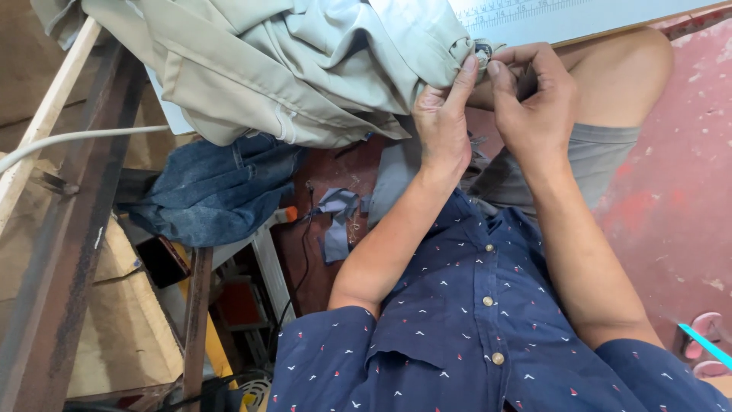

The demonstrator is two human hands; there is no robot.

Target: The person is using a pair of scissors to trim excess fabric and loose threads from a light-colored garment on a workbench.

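A pale grey-green garment (305,69) is bunched across the top of the head view. My left hand (444,126) pinches its right edge between thumb and forefinger. My right hand (537,95) meets it there, fingertips closed on the same bit of cloth, where a small round button-like piece (483,52) shows. A dark object sits partly hidden inside my right hand's fingers. I wear a navy patterned shirt (473,328) and grey shorts, one bare knee (625,72) raised.
Blue denim (213,191) is heaped below the pale garment. Grey fabric scraps (339,217) lie on the reddish floor (679,198). A wooden and metal frame (69,214) with a white cable (76,137) stands left. A white ruler board (549,15) lies at top right.
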